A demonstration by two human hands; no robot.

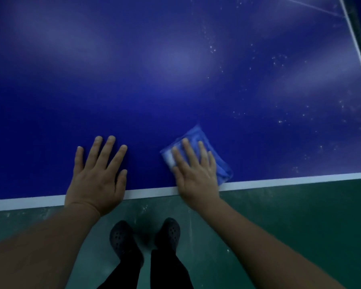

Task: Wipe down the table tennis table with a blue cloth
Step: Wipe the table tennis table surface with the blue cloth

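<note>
Cloth [198, 152] first: the blue folded rag lies flat on the table tennis table [175, 80], close to the near edge and a little right of where you stand. Your right hand [196, 174] is laid on top of it with the fingers [188, 147] straight and slightly spread, pressing down rather than gripping; nothing is curled round the fabric. Your wrist crosses the white edge line [279, 180], so the cloth sits directly under and just ahead of your palm. Its long axis runs from near-right to far-left, and a loose corner sticks out on the right, just inside the line.

Your left hand [98, 174] is flat on bare tabletop to the left, fingers straight and apart, holding nothing, well clear of the cloth. It looks like a brace.

What the next stroke turns on, as I judge it, is the scatter of pale specks [279, 117] lying right and far of the cloth, toward the far-right white line [358, 59]. The right hand is the nearer one to them. Sweep right and away from you, keeping the palm flat so the loose corner does not fold under. The surface to the left shows only soft glare, and I cannot tell whether it is clean.

Your dark shoes [146, 236] stand on the green floor [300, 226] below.
</note>
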